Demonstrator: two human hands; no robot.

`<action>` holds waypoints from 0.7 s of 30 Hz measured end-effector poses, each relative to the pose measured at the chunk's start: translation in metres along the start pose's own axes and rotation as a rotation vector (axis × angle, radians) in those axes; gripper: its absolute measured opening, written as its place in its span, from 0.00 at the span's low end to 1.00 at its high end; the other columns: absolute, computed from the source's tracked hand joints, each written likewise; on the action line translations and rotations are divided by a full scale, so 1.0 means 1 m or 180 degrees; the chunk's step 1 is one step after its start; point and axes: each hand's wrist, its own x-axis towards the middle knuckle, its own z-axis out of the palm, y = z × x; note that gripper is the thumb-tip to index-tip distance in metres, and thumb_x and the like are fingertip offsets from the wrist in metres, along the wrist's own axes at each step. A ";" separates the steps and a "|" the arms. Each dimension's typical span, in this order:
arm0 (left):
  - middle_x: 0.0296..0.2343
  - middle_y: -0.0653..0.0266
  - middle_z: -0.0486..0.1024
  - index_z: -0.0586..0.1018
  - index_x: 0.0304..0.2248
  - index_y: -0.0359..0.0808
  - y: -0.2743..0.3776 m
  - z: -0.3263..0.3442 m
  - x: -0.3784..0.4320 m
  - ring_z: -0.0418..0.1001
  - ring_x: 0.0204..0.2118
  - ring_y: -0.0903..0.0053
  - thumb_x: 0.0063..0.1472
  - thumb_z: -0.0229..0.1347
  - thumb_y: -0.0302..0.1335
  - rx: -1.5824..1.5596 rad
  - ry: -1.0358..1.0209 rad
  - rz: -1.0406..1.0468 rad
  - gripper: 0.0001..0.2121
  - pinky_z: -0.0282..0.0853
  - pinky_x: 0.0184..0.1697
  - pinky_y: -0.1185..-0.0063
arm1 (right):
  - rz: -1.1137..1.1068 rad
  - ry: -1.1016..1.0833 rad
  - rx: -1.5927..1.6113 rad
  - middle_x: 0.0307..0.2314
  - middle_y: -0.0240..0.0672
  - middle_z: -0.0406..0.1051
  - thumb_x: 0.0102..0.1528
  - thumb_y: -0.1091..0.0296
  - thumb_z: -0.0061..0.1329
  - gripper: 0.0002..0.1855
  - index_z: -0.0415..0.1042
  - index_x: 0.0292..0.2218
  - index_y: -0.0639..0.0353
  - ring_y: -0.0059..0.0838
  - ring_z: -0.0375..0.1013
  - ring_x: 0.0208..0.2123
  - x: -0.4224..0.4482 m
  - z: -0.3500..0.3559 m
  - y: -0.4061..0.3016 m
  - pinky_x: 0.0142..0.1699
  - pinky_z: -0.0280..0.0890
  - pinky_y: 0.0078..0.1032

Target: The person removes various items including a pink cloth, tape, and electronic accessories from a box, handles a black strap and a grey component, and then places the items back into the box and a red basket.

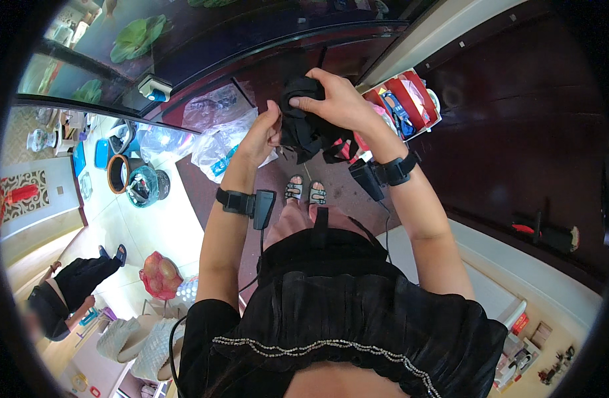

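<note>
My right hand grips a bundle of black cloth between thumb and fingers, with loose strap-like ends hanging below it. At the bundle's left edge is my left hand, thumb raised and fingers curled. Whether those fingers pinch the cloth is hidden. Both wrists wear black straps with small black devices and cables. Beneath the bundle lies a dark red floor, where my feet stand in strapped sandals.
Clear plastic bags lie left of my hands. A red and white box with packets stands right, beside a dark door panel. Buckets, a red net sack and another person are on the pale floor at left. Woven slippers sit nearer.
</note>
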 end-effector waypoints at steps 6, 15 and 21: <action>0.33 0.65 0.76 0.74 0.42 0.31 0.003 0.044 -0.010 0.74 0.37 0.79 0.49 0.64 0.29 0.1974 0.0428 -0.0003 0.21 0.69 0.44 0.81 | 0.0347 -0.0301 -0.0026 0.31 0.43 0.74 0.44 0.53 0.62 0.28 0.70 0.39 0.66 0.33 0.74 0.33 -0.001 0.006 0.021 0.40 0.67 0.27; 0.40 0.62 0.74 0.70 0.48 0.28 -0.001 0.044 -0.019 0.71 0.44 0.75 0.46 0.63 0.25 0.1016 0.0062 0.0389 0.28 0.65 0.51 0.77 | 0.1164 -0.0372 0.3608 0.43 0.34 0.70 0.53 0.52 0.54 0.28 0.66 0.49 0.61 0.27 0.69 0.46 -0.030 0.008 0.054 0.53 0.62 0.24; 0.36 0.65 0.76 0.76 0.43 0.33 -0.017 0.045 0.001 0.73 0.38 0.79 0.51 0.62 0.23 0.1919 0.1032 0.0771 0.18 0.68 0.44 0.83 | 0.1376 -0.0361 0.5588 0.47 0.35 0.66 0.52 0.48 0.54 0.35 0.61 0.54 0.60 0.28 0.64 0.51 -0.055 0.059 0.072 0.56 0.59 0.26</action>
